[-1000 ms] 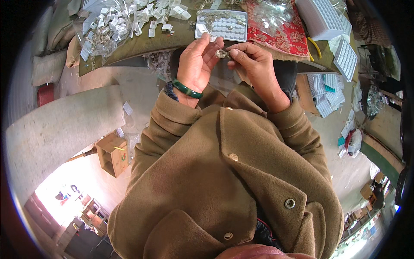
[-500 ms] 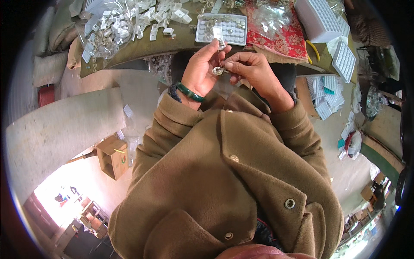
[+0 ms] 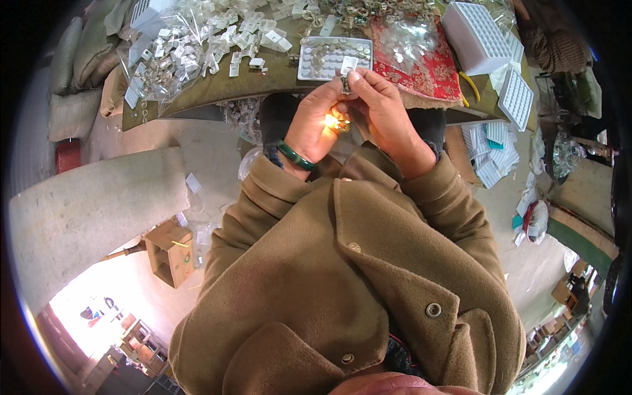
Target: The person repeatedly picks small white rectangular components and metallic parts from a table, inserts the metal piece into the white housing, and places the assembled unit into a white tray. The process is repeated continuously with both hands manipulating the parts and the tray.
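My left hand [image 3: 311, 124], a green bangle [image 3: 295, 155] at its wrist, is closed on the lower part of a small white plastic battery case [image 3: 349, 64]. My right hand [image 3: 390, 118] pinches the same case from the other side, thumb on its face. Below the fingers hangs a small coiled bundle of fairy lights [image 3: 340, 123], glowing warm yellow beside my left palm. Just beyond the hands lies a white tray [image 3: 304, 70] with round pockets, several of which hold round silvery discs like button cells.
Many white plastic cases [image 3: 245, 38] are heaped at the back left, beside a clear bag [image 3: 164, 69] of parts. On the right are a red patterned cloth [image 3: 434, 76], yellow-handled pliers [image 3: 469, 87], a stack of white trays [image 3: 477, 39] and a single tray [image 3: 515, 100].
The coiled fairy lights were unlit and now glow. My right hand has left the coil and moved up to the battery case, which has shifted slightly right.
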Demonstrator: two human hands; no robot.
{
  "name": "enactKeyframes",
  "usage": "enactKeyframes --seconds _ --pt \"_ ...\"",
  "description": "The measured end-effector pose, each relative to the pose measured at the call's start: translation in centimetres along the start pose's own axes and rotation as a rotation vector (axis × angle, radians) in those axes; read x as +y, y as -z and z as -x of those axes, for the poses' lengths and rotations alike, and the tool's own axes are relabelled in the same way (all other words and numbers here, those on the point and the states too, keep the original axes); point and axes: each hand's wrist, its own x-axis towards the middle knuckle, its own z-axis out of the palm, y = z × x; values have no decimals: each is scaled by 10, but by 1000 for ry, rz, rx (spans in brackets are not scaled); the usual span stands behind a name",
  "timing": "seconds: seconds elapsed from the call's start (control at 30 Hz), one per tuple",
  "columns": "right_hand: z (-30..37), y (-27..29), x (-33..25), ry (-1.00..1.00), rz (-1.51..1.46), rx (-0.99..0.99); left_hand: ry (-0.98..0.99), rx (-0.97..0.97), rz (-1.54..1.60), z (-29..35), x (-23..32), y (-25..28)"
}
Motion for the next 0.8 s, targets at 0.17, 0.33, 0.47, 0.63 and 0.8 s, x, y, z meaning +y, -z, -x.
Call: enactKeyframes --seconds 0.17,0.33,0.47,0.63,0.8 --pt "-5 -14 9 -63 -286 71 -266 58 -138 1 -17 -9" --pt "-2 -27 15 -41 -262 100 -327 270 -244 1 -20 -10" --pt "-5 -31 16 -34 -294 88 -352 291 -347 3 -14 -10" --pt "-8 -32 16 -128 -408 200 -442 277 -851 4 3 -12" --pt "-19 -18 14 -171 -605 61 -812 317 -1402 2 20 -15"
